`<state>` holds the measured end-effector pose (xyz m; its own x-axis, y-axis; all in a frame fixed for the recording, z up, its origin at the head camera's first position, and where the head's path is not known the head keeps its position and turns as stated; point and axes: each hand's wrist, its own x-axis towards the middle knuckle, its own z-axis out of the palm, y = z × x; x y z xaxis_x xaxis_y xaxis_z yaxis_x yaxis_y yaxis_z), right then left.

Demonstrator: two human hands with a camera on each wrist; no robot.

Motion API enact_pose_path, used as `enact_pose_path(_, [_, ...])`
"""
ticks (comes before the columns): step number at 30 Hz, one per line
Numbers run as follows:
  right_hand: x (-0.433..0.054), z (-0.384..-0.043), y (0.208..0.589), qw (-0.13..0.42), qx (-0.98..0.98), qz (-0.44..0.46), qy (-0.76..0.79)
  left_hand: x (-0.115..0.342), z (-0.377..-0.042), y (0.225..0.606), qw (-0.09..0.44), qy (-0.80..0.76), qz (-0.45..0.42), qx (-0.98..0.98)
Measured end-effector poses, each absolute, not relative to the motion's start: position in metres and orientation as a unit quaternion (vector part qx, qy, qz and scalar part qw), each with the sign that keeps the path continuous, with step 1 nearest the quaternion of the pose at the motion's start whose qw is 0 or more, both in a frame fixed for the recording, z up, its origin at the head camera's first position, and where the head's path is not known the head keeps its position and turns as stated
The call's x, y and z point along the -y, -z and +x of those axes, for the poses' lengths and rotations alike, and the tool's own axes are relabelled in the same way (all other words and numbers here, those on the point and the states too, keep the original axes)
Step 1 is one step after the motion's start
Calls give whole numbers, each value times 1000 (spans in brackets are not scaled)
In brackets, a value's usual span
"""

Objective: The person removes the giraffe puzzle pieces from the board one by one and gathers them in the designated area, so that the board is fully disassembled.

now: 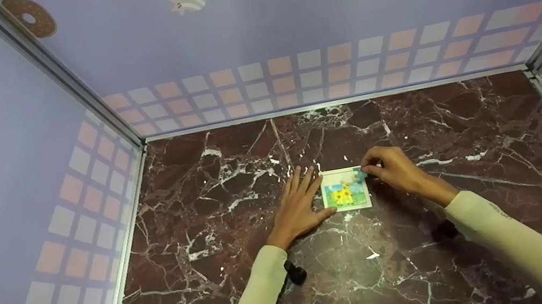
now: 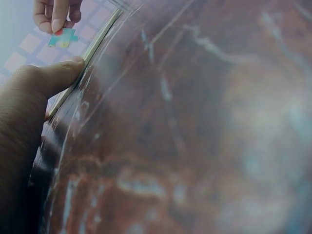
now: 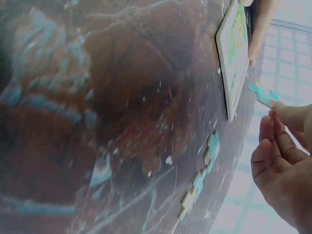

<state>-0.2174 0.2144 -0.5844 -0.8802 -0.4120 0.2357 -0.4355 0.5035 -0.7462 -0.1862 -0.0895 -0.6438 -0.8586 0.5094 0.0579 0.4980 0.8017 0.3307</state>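
A small jigsaw puzzle in a white frame (image 1: 348, 209) lies on the marble-patterned table. Its lower part shows a yellow giraffe (image 1: 341, 196) on green and blue; the upper strip of the frame is bare and pale. My left hand (image 1: 301, 206) rests at the frame's left side, fingers spread and thumb along the lower left corner. Over the upper right corner my right hand (image 1: 388, 169) pinches a light-blue jigsaw piece (image 3: 265, 95) between thumb and fingertips. A red and a yellow patch show on that piece in the left wrist view, and it hangs tilted above the frame.
Several loose jigsaw pieces (image 3: 199, 183) lie on the table near the frame in the right wrist view; in the head view my right hand and arm hide them. Patterned purple panels (image 1: 282, 19) enclose the table at the back and sides.
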Motion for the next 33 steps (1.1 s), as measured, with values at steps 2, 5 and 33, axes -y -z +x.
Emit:
enact_pose_path(2, [-219, -216, 584, 13, 867, 232, -441, 89, -186, 644, 16, -170, 266, -949])
enact_pose_path(5, [-226, -214, 584, 13, 868, 214, -448, 89, -186, 645, 13, -170, 266, -949])
enact_pose_path(33, [-297, -201, 596, 43, 884, 110, -451, 88, -186, 645, 14, -178, 262, -948])
